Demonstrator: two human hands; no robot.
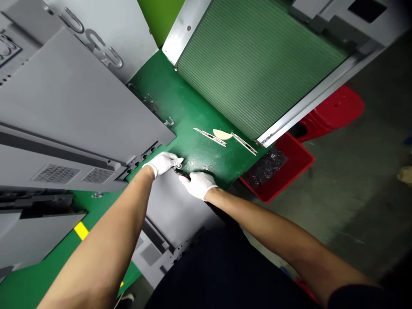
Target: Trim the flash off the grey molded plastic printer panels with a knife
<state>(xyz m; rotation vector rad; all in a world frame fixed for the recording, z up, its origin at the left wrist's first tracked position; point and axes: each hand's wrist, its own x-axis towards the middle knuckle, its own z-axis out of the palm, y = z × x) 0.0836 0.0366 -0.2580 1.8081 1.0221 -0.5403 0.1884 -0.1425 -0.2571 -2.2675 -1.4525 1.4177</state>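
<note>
My left hand, in a white glove, is closed at the far edge of a grey plastic panel. Its fingertips pinch a small grey hooked piece at that edge. My right hand, also gloved in white, is wrapped round a small pliers-like tool with dark and red handles. The tool's tip lies close to the hooked piece; whether its jaws touch the piece I cannot tell. The panel rests in front of my body, on the green tabletop.
Two slim utility knives and a pale half-round piece lie ahead. Beyond is a green ribbed conveyor belt. Large grey panels stand at left, with loose grey hooks. A red bin of scraps and a red stool are right.
</note>
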